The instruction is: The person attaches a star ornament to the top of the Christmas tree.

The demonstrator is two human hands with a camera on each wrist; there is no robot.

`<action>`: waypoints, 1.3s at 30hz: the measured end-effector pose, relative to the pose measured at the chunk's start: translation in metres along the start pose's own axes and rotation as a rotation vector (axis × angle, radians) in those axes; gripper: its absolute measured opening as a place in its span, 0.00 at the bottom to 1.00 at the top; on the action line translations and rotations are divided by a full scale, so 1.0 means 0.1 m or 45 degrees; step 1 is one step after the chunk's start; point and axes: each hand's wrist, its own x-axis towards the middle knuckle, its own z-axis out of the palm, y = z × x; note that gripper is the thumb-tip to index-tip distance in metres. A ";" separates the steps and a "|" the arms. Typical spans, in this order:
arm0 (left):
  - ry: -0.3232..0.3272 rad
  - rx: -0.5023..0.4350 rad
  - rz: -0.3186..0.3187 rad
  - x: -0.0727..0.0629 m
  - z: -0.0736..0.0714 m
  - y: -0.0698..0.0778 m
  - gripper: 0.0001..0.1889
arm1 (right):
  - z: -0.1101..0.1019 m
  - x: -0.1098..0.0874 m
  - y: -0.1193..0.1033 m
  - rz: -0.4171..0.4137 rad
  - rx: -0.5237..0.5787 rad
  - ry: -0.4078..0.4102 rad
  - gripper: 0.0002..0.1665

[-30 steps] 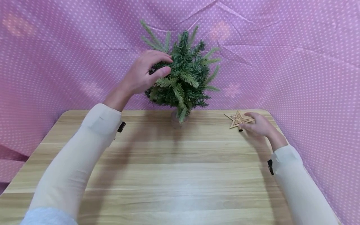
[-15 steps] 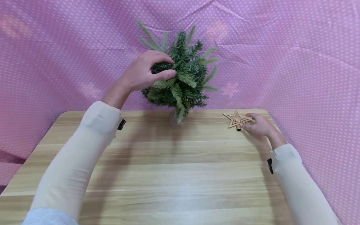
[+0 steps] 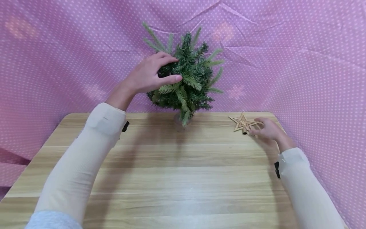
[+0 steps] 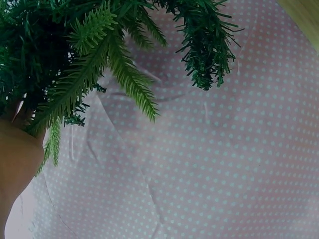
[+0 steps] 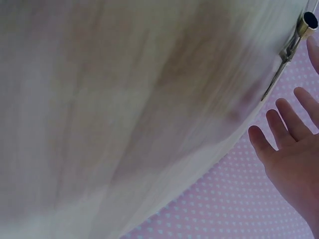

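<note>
A small artificial Christmas tree [image 3: 197, 73] stands upright at the back of the table. At its upper left is my left hand [image 3: 148, 71], with thumb and fingers spread in a wide curve against the branches; some fingertips are lost in the greenery. The left wrist view has part of that hand [image 4: 20, 154] beside the needles [image 4: 129, 79]. A gold star tree topper [image 3: 241, 122] lies at the back right, its short tube facing me. Just right of it is my right hand [image 3: 267, 128]. In the right wrist view its fingers are extended and apart from the star [image 5: 284, 57].
The wooden table [image 3: 183, 178] stretches between both arms. A pink dotted cloth [image 3: 300, 70] hangs close behind the table and along its sides. The tree's pale base [image 3: 180, 125] rests near the rear edge.
My left hand has shifted slightly right, deeper into the branches, with its thumb further across the tree. The right hand has drawn a little to the right, away from the star.
</note>
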 end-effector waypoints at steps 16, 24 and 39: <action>-0.007 0.032 -0.021 -0.04 0.02 -0.01 0.41 | 0.01 0.05 0.11 0.051 -0.049 -0.044 0.59; 0.012 0.023 -0.004 -0.04 0.04 -0.02 0.41 | 0.03 0.07 0.12 0.075 -0.061 -0.044 0.60; 0.005 0.025 -0.003 -0.04 0.04 -0.03 0.40 | 0.06 0.08 0.14 0.079 -0.094 0.016 0.56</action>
